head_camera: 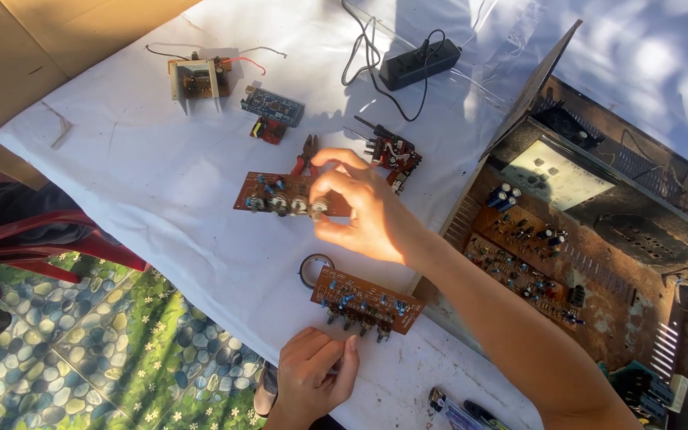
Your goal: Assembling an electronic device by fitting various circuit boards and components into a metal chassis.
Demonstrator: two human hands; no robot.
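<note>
My right hand [358, 209] reaches over the white-covered table and pinches the knob end of a long brown circuit board [260, 189] with several metal potentiometers along its near edge. My left hand [310, 376] rests curled at the table's near edge, fingers closed, just below a second brown circuit board [366, 298] with several knobs; it touches the cloth beside that board. A roll of dark tape [313, 267] lies between the two boards. Red-handled pliers [306, 153] lie partly behind the far board.
An opened rusty amplifier chassis [599, 239] with boards inside fills the right. A blue module [272, 105], a small transformer board [195, 78], a black power strip [419, 64] and a red-black board [392, 153] lie farther back. Pens [463, 414] lie near the front edge. Patterned floor shows at left.
</note>
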